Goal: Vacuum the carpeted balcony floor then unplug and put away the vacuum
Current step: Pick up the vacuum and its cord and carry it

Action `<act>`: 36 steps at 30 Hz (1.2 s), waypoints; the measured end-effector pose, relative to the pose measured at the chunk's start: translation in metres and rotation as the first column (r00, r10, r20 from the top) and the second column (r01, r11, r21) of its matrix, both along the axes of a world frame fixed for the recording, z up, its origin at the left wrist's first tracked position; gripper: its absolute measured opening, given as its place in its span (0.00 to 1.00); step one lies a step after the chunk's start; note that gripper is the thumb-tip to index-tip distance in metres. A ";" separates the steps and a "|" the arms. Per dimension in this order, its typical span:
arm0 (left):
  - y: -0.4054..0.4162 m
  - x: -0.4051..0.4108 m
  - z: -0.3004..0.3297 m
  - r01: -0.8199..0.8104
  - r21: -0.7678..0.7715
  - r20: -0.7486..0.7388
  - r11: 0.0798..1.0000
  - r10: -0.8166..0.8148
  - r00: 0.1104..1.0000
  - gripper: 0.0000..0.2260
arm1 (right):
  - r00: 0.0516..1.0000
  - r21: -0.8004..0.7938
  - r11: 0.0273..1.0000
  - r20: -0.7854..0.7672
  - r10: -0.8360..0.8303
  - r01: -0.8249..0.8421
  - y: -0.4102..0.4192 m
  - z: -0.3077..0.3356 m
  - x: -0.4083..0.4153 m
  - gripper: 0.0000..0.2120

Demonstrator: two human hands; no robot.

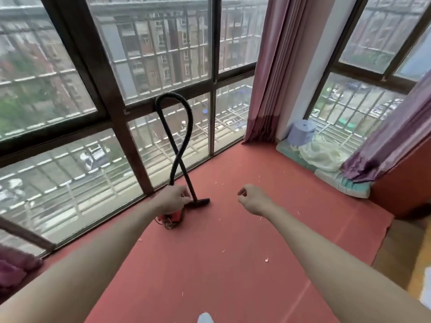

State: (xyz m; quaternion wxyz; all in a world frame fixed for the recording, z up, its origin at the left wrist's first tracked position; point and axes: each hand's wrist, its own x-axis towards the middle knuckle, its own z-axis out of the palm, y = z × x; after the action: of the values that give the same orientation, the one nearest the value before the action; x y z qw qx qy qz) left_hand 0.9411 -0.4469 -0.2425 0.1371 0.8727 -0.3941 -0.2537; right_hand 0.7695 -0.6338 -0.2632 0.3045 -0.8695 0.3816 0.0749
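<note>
- The vacuum (175,215) is small and red. It sits on the red carpet (210,264), close to the big window (144,54).
- Most of the vacuum is hidden behind the left hand (171,199). A tangle of dark cord (166,223) lies on the carpet right next to it.
- A black hose (173,127) goes up from the vacuum in a tall loop and leans on the window frame. It crosses a thin black tube (186,176) on the way down.
- The tube ends in a flat black brush head (201,202). The brush head rests on the carpet, just to the right of the left hand.
- The left hand reaches out over the vacuum. Its fingers are bent, and the grip looks narrow. I cannot tell if it is holding the vacuum or the tube.
- The right hand (254,199) is out in the air above the carpet, apart from the vacuum. Its fingers are loosely bent and it holds nothing.
- Little white bits (266,260) are scattered over the carpet.
- Pink curtains (268,73) hang in the corner on the right.
- A blue roll (302,134) stands in that corner on some soft bedding (326,157).
</note>
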 end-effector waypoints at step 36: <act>-0.043 0.361 -0.111 -0.721 0.085 -0.352 0.688 0.697 0.624 0.06 | 0.700 0.076 0.738 -0.264 0.663 -0.670 -0.123 -0.094 0.486 0.12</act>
State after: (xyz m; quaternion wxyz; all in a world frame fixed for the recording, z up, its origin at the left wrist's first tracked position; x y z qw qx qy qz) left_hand 1.3018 -0.4903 -0.3537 0.3226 0.8907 0.0053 -0.3203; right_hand 1.2557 -0.7568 -0.3569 0.1897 -0.9332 0.0805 0.2943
